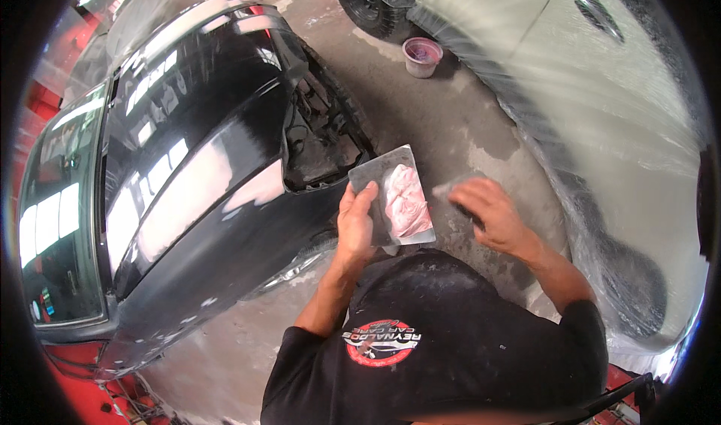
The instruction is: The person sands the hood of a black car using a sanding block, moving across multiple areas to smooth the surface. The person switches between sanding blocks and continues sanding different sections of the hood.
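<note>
A black shirt (481,335) fills the space on the near side of the flat board (366,175), the landmark here. The left hand (356,226) has its grip closed on the board's left edge, thumb on top. A mound of pink paste (406,202) sits on the board, toward its right side. Right of the board, apart from it, the right hand (492,213) is blurred, fingers bent; whether its grip is closed on something, I cannot tell. Left of the board stands a black car (259,226) with pale patches (188,181). Right of the board is a film-covered car (616,139). Beyond the board, a tub (419,69) stands on the floor (481,136), near a wheel (364,8).
</note>
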The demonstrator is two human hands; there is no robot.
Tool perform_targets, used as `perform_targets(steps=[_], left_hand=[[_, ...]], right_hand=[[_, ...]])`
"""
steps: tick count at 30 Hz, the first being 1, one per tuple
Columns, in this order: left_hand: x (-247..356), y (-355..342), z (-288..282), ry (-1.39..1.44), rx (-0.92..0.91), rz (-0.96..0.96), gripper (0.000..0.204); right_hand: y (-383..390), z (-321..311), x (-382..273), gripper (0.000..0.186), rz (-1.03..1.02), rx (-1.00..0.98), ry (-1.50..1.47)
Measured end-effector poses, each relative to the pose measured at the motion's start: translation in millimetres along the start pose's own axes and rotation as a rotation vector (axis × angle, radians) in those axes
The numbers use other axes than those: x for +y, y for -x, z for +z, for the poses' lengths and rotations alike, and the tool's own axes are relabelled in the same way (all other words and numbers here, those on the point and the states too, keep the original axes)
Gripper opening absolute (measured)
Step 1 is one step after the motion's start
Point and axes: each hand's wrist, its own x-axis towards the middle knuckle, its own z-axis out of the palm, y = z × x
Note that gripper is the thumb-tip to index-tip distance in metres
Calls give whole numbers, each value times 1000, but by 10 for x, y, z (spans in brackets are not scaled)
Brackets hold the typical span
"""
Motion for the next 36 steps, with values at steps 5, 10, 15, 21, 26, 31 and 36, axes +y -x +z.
perform_targets(steps=[5,10,15,21,26,31,36], left_hand=[[-56,57,161,-653,-127,252,44],[76,66,252,-759,-15,401,41],[178,-77,262,-654,141,358,26],[308,-159,201,18,-12,183,42],[40,54,223,18,30,-337,41],[-63,103,62,-56,118,-310,35],[-162,66,8,-173,34,-201,33]], right_hand=[[-411,6,-298,67,61,125,-91],[-389,280,-547,56,-125,65,-138],[-196,298,-487,52,-157,-92,-106],[-191,-179,-626,60,-255,220,-220],[-40,244,-488,58,-248,285,-207],[19,228,28,63,88,-250,19],[-313,-274,-223,65,-225,-399,-57]])
